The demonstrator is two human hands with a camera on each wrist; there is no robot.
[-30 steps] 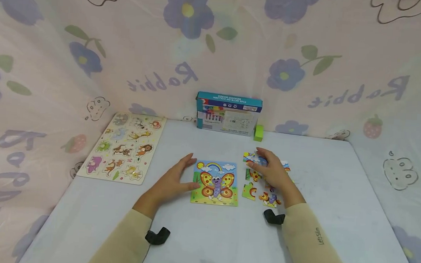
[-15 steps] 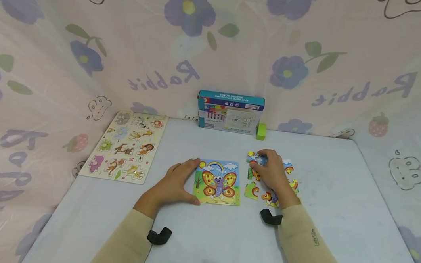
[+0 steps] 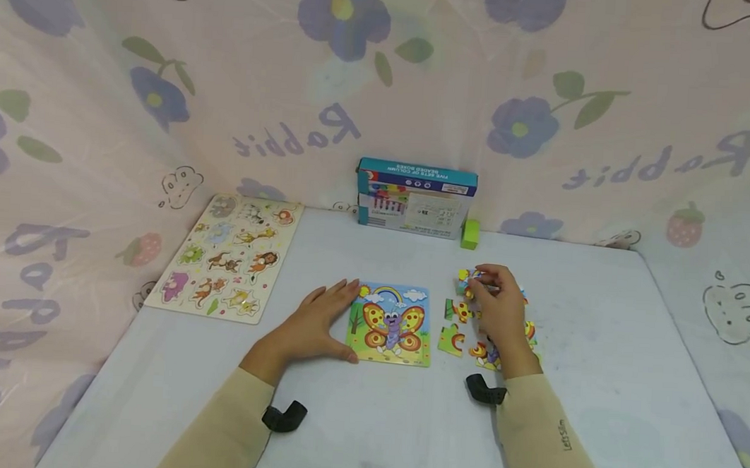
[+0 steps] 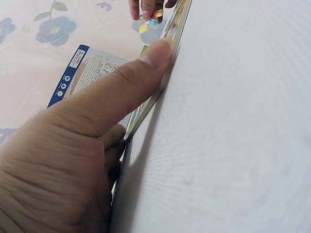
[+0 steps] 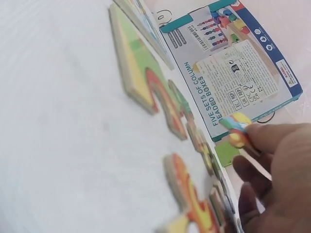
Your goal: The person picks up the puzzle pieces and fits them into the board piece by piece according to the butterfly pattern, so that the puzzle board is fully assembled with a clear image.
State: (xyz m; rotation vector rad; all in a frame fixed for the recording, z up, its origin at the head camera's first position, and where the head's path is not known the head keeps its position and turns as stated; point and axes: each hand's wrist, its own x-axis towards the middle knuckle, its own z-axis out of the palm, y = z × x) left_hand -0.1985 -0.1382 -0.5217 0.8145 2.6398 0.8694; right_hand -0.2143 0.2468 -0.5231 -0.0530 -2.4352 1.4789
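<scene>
My left hand [image 3: 309, 327] lies along the left side of a square butterfly puzzle board [image 3: 390, 334]. Its thumb touches the lower left corner and the fairly straight fingers reach the upper left one, as the board's edge [image 4: 146, 111] in the left wrist view confirms. To the right, my right hand [image 3: 504, 311] pinches a jigsaw piece [image 5: 238, 125] with sun and rainbow colours between thumb and fingertips, raised off the table. Below it lie several loose jigsaw pieces [image 3: 451, 339], part of them hidden by the hand.
A wooden animal peg puzzle [image 3: 227, 261] lies at the left. Against the back curtain stands a blue-topped box [image 3: 415, 201] marked for beaded boxes, with a green block [image 3: 470, 234] beside it. The white table [image 3: 364, 431] carries everything.
The right hand has pinched the top left loose piece and lifted it. My left thumb has slid from the board's left side down to its lower corner. The view has shifted slightly.
</scene>
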